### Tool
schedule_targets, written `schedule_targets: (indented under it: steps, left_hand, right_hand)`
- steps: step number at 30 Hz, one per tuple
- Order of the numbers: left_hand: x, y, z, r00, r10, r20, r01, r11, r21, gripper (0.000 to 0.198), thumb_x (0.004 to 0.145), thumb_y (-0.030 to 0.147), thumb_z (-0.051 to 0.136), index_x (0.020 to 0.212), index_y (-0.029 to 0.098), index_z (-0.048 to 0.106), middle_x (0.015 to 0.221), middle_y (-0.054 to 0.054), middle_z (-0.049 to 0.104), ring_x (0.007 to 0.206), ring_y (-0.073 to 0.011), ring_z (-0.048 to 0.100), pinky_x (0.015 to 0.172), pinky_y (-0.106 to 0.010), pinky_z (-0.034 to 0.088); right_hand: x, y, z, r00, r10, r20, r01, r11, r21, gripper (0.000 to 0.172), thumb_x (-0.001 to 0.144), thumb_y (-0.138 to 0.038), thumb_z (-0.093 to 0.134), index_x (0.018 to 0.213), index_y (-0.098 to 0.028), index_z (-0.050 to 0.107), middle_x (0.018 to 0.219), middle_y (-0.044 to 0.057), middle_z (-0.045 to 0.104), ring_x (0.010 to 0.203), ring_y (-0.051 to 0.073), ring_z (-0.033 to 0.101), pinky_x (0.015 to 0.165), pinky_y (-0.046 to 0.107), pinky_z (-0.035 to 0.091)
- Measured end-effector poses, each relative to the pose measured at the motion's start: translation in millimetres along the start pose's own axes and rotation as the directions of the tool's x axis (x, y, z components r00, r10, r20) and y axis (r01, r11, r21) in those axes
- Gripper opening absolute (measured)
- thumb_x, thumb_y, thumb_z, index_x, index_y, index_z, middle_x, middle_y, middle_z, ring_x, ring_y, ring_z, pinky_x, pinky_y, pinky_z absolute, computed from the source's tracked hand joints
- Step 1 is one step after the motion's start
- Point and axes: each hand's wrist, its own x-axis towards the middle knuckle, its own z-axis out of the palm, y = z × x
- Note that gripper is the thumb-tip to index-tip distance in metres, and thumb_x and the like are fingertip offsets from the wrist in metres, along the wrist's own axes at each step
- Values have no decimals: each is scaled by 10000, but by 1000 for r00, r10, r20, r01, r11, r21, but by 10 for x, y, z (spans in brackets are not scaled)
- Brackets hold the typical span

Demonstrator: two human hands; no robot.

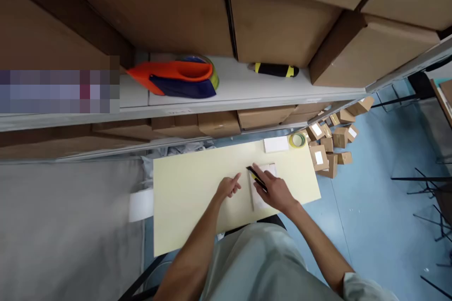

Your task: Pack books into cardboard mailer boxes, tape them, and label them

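Observation:
My right hand (277, 192) is closed around a black and yellow utility knife (259, 179), its dark tip pointing left and away from me. Under that hand lies a flat, pale rectangular thing (259, 203) with a brownish edge; whether it is a box or a stack of paper, I cannot tell. My left hand (228, 186) hovers above the pale yellow tabletop (187, 197), left of the knife. Its thumb sticks out and the fingers are loosely bent, with nothing seen in them.
A small white box (276, 144) and a tape roll (297, 140) sit at the table's far edge. Above, a shelf (233, 89) holds large cartons (282, 23), an orange and blue tape dispenser (180, 77) and another utility knife (275, 70). Small parcels (326, 143) are heaped on the floor.

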Motion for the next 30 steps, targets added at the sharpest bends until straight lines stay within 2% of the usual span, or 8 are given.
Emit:
schedule_targets:
  steps: [7,10,13,18,21,23,27,30]
  left_hand:
    - [189,-189,21,999,-32,-6,31,999,-43,954,740,1079,403,534,190,681,512,-74,593,396,-142,510,430,-281,446]
    - [269,-284,42,1000,-11,-8,11,999,-47,970,696,1106,403,548,192,694,523,-82,613,407,-154,533,446,-294,472]
    - [294,-324,50,1000,27,-12,-28,999,-47,997,664,1125,390,554,185,702,524,-89,622,409,-163,550,461,-305,484]
    - [253,-287,35,998,68,-13,-69,996,-51,1002,675,1111,404,569,165,717,509,-94,625,400,-166,550,472,-313,479]
    - [231,-251,41,997,81,-11,-81,994,-74,949,693,1078,469,558,170,711,490,-88,615,394,-161,534,474,-312,465]
    - [239,-247,72,996,90,-21,-92,990,-103,894,706,1041,538,563,176,708,499,-81,623,404,-155,533,488,-307,465]
    - [266,-319,225,992,108,-72,-119,978,-173,784,773,938,621,640,174,732,576,-101,686,478,-181,605,556,-326,525]
    - [158,-457,377,972,153,-178,-188,961,-201,692,914,819,547,821,168,765,807,-137,798,662,-217,728,716,-356,607]
  right_hand:
    - [812,-243,-1897,929,-171,-327,48,934,-354,611,1156,-441,356,1735,-274,254,1512,184,511,1177,342,672,862,401,614]
    - [1212,-158,-2302,900,-278,-336,81,863,-498,594,1161,-398,378,1736,-271,301,1553,181,440,1295,359,575,1013,475,560]
    - [1556,24,-2365,885,-334,-325,117,834,-539,553,1148,-368,444,1686,-241,446,1517,180,502,1342,370,513,1101,539,484]
    - [1740,196,-2200,745,-447,-496,240,873,-425,441,1132,-413,492,1522,-295,663,1423,154,614,1319,367,518,1108,547,459]
    - [1539,181,-1968,630,-451,-632,317,893,-321,464,1157,-428,415,1539,-282,634,1451,159,595,1343,364,529,1122,563,454]
    - [1319,224,-1624,607,-395,-690,334,914,-230,466,1162,-426,399,1553,-280,607,1460,155,588,1360,353,535,1145,559,446]
    - [780,581,-404,733,-172,-658,236,972,9,413,1136,-417,468,1464,-249,653,1351,154,654,1291,330,589,1161,536,457]
    - [345,905,641,876,187,-445,-97,971,217,427,1037,-416,626,1358,-141,686,1265,204,689,1243,358,621,1162,526,473]
